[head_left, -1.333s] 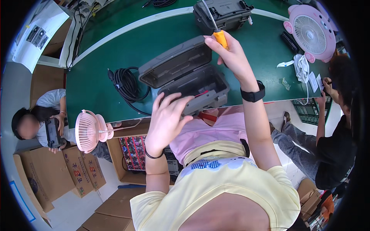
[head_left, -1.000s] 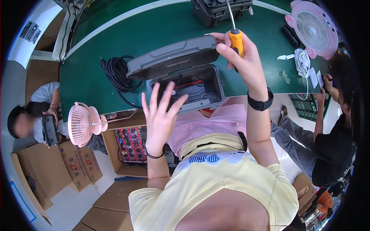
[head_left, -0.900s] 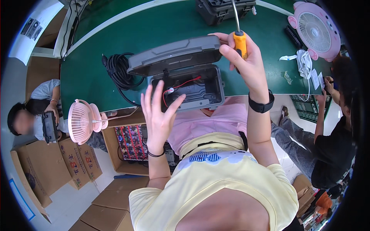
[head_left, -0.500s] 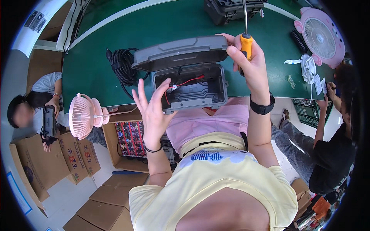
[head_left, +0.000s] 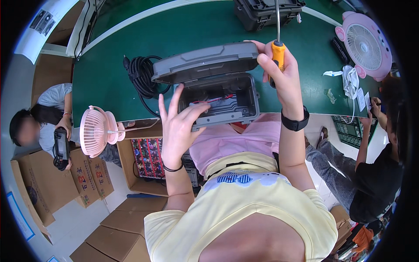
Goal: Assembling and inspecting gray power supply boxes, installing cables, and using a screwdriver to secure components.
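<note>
A dark grey plastic case [head_left: 231, 118] lies at the table's near edge with its hinged lid [head_left: 200, 61] raised. Inside it runs a thin red wire [head_left: 221, 100]. My left hand [head_left: 178, 131] is at the case's left end, fingers spread, some reaching in over the wire's left part; the fingertips partly hide the wire, and the thumb is behind the near wall. My right hand [head_left: 286, 72] is closed around the orange-and-black handle of a screwdriver [head_left: 278, 52], its metal shaft pointing away from me. Fingers of that hand also touch the lid's right corner.
A coiled black cable [head_left: 143, 76] lies left of the case. Another dark case [head_left: 266, 13] sits at the far side. Pink fans [head_left: 94, 131] stand left and right. A white cable bundle [head_left: 349, 78] is at right. Co-workers sit on both sides; cardboard boxes [head_left: 118, 238] are below left.
My left fingers have moved rightward and deeper into the case, covering the wire's left part and a small white piece seen before. The right hand keeps the screwdriver and has barely moved.
</note>
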The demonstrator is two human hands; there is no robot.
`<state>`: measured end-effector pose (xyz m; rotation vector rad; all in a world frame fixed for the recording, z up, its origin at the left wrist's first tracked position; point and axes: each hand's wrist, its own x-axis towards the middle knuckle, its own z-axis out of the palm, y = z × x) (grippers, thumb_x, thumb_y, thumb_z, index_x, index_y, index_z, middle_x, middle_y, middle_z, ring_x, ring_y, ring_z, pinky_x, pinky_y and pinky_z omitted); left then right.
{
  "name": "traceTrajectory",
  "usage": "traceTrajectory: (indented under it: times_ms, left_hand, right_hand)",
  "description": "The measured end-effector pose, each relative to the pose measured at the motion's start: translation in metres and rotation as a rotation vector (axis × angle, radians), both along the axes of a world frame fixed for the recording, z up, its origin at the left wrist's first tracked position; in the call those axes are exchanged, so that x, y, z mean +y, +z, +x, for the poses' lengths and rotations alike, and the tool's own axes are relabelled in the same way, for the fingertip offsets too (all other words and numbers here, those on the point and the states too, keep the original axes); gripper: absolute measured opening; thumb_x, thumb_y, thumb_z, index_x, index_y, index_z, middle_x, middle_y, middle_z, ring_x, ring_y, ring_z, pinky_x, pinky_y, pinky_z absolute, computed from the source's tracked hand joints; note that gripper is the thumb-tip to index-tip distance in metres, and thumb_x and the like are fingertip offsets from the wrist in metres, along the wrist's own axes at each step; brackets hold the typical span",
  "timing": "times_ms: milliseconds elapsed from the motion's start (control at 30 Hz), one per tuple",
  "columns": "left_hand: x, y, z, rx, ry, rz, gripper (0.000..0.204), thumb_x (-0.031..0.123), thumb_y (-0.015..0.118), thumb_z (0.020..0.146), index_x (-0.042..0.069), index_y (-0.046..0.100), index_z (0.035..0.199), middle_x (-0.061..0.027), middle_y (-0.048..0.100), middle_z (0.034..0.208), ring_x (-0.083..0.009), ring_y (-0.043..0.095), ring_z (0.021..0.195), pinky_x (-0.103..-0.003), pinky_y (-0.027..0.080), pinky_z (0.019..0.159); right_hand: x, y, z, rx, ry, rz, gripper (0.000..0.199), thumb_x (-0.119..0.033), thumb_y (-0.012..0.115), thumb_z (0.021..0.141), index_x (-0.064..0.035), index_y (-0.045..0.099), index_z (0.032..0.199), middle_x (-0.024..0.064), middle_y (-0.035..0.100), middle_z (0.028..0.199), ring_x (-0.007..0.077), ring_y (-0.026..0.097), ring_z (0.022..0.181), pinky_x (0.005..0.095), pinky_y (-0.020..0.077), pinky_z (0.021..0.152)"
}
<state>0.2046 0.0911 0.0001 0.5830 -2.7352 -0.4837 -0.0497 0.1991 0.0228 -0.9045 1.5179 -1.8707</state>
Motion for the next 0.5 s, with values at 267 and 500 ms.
traceTrajectory:
  times_ms: [267,500]
  left_hand:
    - [-0.014,-0.007,-0.001,0.124,-0.044,-0.016,0.063,0.013,0.089,0.052,0.019,0.072,0.113,0.0017,0.073,0.106,-0.0336,0.042,0.138,-0.063,0.021,0.115]
    - [-0.023,-0.02,-0.012,0.463,0.118,0.06,0.061,0.015,0.088,0.056,0.009,0.07,0.114,-0.0063,0.073,0.097,-0.0347,0.056,0.122,-0.052,0.043,0.105]
  right_hand:
    - [0.002,0.001,0.0,0.027,0.011,0.012,0.032,-0.023,0.076,0.086,-0.0103,0.047,0.087,0.0151,0.068,0.122,0.0027,0.057,0.076,0.0165,0.0428,0.054]
    - [0.006,-0.007,-0.001,0.058,0.037,0.01,0.036,-0.021,0.079,0.084,-0.0095,0.045,0.085,0.017,0.067,0.125,0.0025,0.054,0.072,0.0176,0.0421,0.055]
